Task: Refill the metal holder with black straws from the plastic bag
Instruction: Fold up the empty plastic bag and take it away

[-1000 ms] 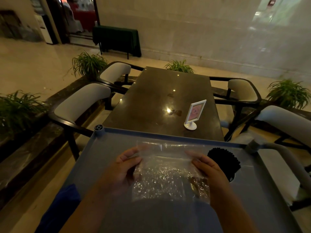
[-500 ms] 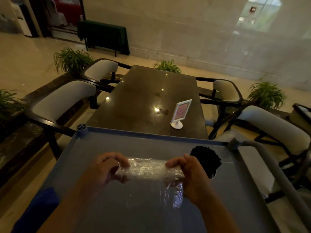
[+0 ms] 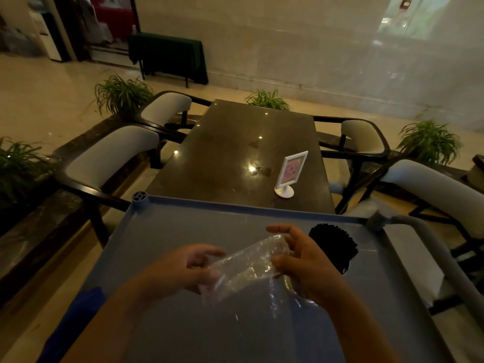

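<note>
The left grip (image 3: pixel 193 268) is clenched on the near-left end of the bag (image 3: pixel 248 265), fingers curled round the film. The right grip (image 3: pixel 306 265) pinches the far-right end between thumb and fingers, with the forefinger raised clear. The bag is clear, crumpled and rolled, and spans the gap between both grips on a slant. Loose film hangs below the right grip. Both grips are over the grey cart (image 3: pixel 183 231). Just right of the right grip stands a bunch of black straws (image 3: pixel 332 242); their holder is too dark to make out. Beyond the cart's far rim lies a dark bench (image 3: pixel 235 142) carrying a white sign stand (image 3: pixel 290 174), with chairs (image 3: pixel 112 155) on both sides.
</note>
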